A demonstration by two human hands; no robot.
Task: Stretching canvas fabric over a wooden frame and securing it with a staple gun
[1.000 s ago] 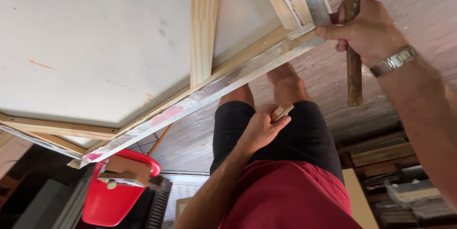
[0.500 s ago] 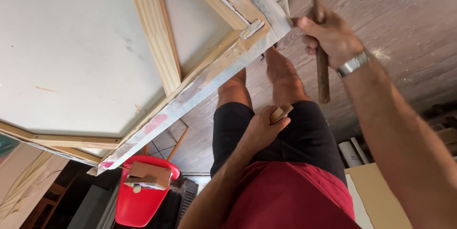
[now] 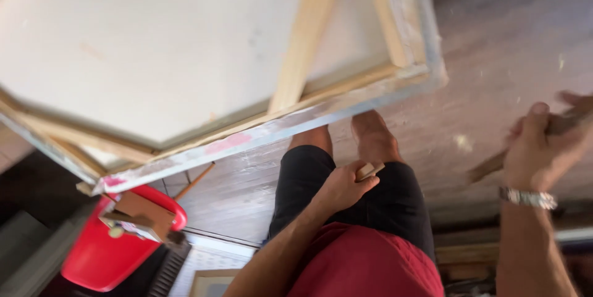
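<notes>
Left hand closed on a small wood block at the thigh. Right hand, blurred, grips a stick, its upper end smeared. Canvas frame stands apart, cropped top and left

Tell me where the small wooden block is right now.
In the head view, the small wooden block sits low-centre in the left hand, against the black shorts, below the canvas frame.

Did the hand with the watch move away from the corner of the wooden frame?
Yes. The right hand, gripping a stick, was up against the canvas frame's corner a second ago; now it is down and to the right, apart from it.
</notes>
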